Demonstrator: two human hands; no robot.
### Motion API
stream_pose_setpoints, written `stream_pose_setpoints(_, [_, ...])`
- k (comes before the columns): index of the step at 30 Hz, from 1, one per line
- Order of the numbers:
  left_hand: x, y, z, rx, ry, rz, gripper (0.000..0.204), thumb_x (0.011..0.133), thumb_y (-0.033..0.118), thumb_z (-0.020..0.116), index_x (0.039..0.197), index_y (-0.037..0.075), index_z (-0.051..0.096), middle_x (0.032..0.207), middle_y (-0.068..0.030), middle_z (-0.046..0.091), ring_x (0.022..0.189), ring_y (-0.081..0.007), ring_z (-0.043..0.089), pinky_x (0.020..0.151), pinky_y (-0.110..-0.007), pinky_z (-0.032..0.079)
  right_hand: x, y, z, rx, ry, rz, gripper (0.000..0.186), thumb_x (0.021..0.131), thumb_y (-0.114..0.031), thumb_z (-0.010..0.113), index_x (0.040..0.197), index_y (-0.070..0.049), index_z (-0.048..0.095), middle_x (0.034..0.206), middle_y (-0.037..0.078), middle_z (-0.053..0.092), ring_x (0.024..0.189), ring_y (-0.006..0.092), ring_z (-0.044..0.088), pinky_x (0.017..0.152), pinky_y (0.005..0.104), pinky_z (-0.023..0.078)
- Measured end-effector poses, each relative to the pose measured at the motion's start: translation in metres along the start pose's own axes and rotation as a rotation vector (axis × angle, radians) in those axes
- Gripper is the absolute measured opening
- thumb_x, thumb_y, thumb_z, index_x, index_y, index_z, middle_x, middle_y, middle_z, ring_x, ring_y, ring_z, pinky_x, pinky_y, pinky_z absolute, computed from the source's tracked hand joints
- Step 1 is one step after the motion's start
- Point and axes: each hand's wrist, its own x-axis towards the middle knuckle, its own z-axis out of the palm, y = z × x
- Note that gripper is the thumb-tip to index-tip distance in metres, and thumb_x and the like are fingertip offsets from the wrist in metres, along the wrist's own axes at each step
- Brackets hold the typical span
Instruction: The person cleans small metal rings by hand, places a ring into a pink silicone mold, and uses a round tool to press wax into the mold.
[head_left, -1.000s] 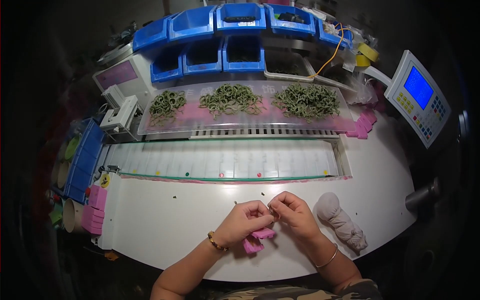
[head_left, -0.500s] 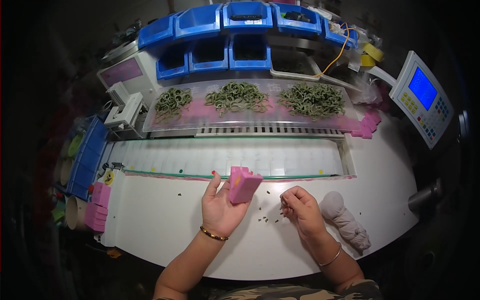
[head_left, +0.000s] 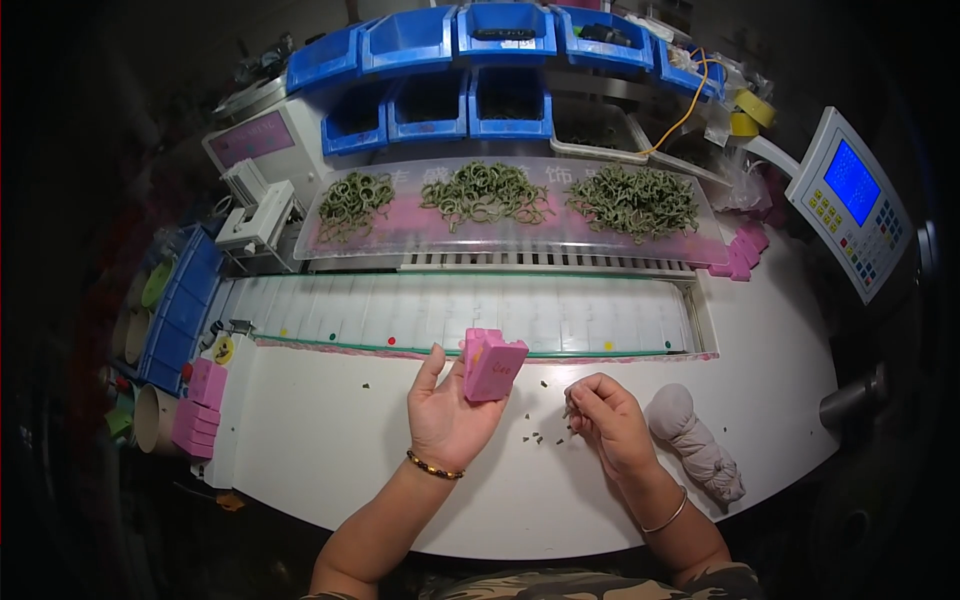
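Note:
My left hand (head_left: 450, 425) is palm up, its thumb held apart, with a pink rubber mold-like block (head_left: 496, 370) resting on its fingers. The block is tilted, and its broad face with reddish marks shows. To the right, my right hand (head_left: 612, 425) is closed in a pinch above the white tabletop (head_left: 330, 460). A tiny greyish bit shows at its fingertips, too small to name. Between the hands lie several small dark greenish pieces (head_left: 537, 438). Beside my right hand rests a greyish-white cloth bundle (head_left: 690, 445) with a rounded end.
Beyond the hands runs a white slatted conveyor (head_left: 480, 310) with coloured dots. Behind it, a clear tray (head_left: 400, 245) carries heaps of green-grey rings. Blue bins (head_left: 408, 45) stand at the back. A keypad screen (head_left: 855, 200) is at right, stacked pink blocks (head_left: 197, 425) at left.
The pink block has turned so more of its marked face shows. Dots on the conveyor have moved left. My right hand keeps its pinch, and the whole view has shifted slightly.

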Motion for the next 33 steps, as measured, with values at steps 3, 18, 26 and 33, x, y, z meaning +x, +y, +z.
stream_pose_setpoints(3, [0.001,-0.001,0.0,0.009,0.024,-0.019,0.048,0.098,0.037,0.059,0.129,0.0,0.053,0.128,-0.013,0.057,0.12,-0.0269,0.053,0.109,-0.04,0.04,-0.001,-0.001,0.0,0.0,0.003,-0.011,0.009,0.101,-0.013,0.059,0.097,-0.005,0.06,0.089,0.001,0.059,0.076,0.0083,0.054,0.072,0.0227,0.048])
stream_pose_setpoints(18, [-0.005,-0.025,0.017,1.459,-0.149,-0.155,0.02,0.1,0.02,0.063,0.102,0.0,0.067,0.084,0.0004,0.065,0.076,-0.0045,0.058,0.07,-0.021,0.05,-0.005,0.004,0.003,0.033,-0.029,-0.138,0.016,0.098,-0.013,0.064,0.112,-0.004,0.061,0.092,0.0,0.062,0.079,0.0065,0.055,0.073,0.0217,0.045])
stream_pose_setpoints(26, [0.106,0.051,0.122,1.828,-0.015,0.327,0.016,0.093,0.014,0.067,0.089,-0.001,0.069,0.074,-0.0024,0.065,0.062,-0.0099,0.066,0.054,-0.022,0.051,-0.001,0.0,-0.001,0.002,0.037,-0.157,0.027,0.097,-0.019,0.067,0.119,-0.006,0.059,0.093,-0.002,0.06,0.081,0.0064,0.054,0.073,0.0228,0.046])
stream_pose_setpoints(33, [0.125,0.088,0.12,2.038,0.082,0.793,0.023,0.092,0.018,0.066,0.099,-0.003,0.072,0.073,-0.0058,0.068,0.069,-0.0125,0.065,0.057,-0.025,0.053,-0.002,0.001,0.005,-0.042,0.022,-0.108,0.022,0.097,-0.014,0.065,0.115,-0.004,0.06,0.091,-0.001,0.059,0.08,0.0069,0.055,0.075,0.0235,0.047])
